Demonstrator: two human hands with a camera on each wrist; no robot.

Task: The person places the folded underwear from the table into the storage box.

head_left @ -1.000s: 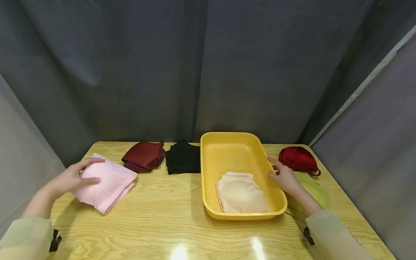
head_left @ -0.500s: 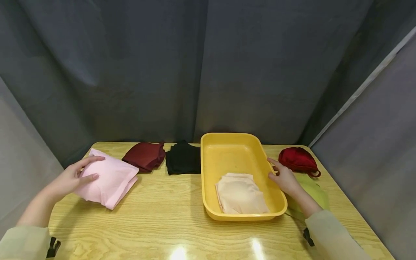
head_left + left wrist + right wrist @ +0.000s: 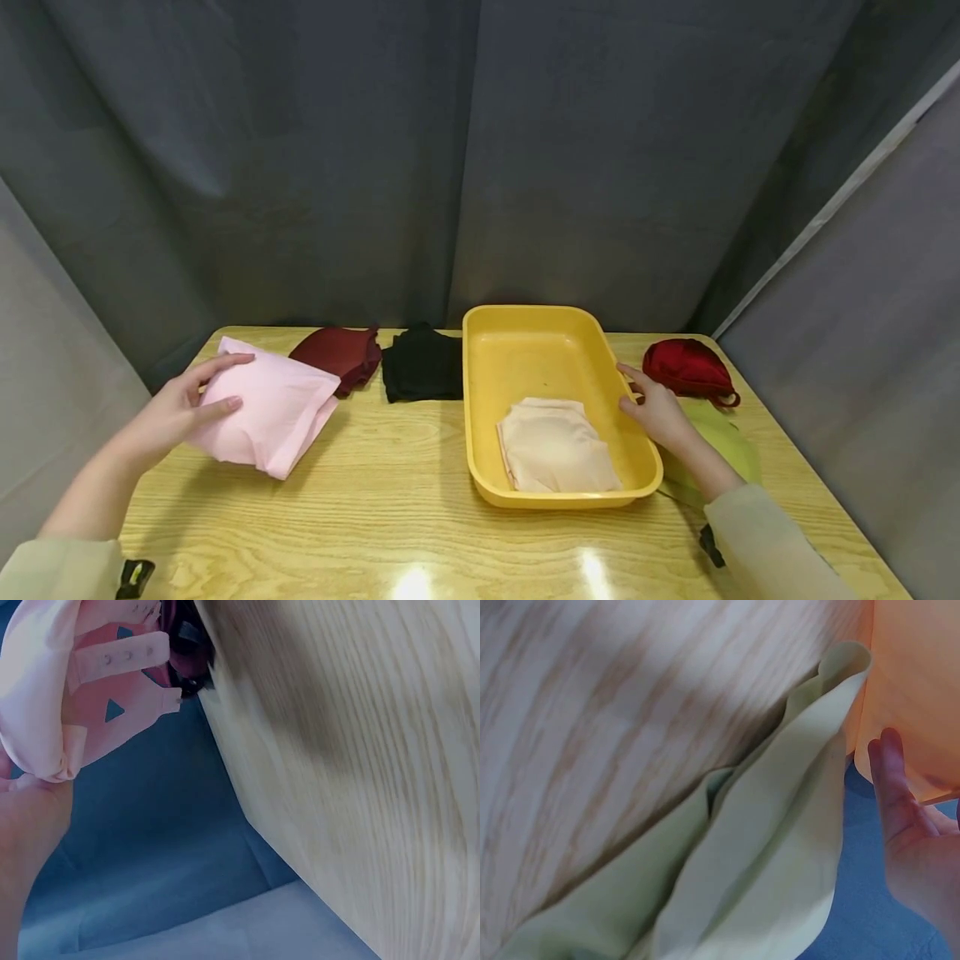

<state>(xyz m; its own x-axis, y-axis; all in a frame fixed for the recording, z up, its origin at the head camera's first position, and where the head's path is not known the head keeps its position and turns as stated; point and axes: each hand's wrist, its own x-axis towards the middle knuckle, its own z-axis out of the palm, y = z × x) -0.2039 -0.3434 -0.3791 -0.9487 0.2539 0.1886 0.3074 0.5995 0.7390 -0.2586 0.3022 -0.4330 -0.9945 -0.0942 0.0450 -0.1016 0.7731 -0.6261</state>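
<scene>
In the head view my left hand [image 3: 168, 408] pinches a folded pink bra [image 3: 270, 404] above the left part of the table, thumb on its near side. The left wrist view shows the bra's hook-and-eye band [image 3: 124, 656] hanging loose and the hand [image 3: 34, 825] at its edge. On the right, my right hand [image 3: 658, 410] grips the right rim of a yellow plastic tray [image 3: 468, 417]. From the right wrist, its fingers [image 3: 892, 772] lie along the tray's outer wall [image 3: 922, 682]. A folded beige bra [image 3: 558, 450] lies in the tray's near half.
A folded maroon garment [image 3: 341, 354] and a black garment [image 3: 423, 367] lie at the table's back, left of the tray. A red bra [image 3: 686, 367] and a light green bra [image 3: 723, 437] lie right of it. Grey curtains [image 3: 337, 167] enclose the table [image 3: 360, 508].
My left hand has lifted the pink bra and moved it slightly right, so it now covers part of the maroon garment. The right hand and the tray have stayed put.
</scene>
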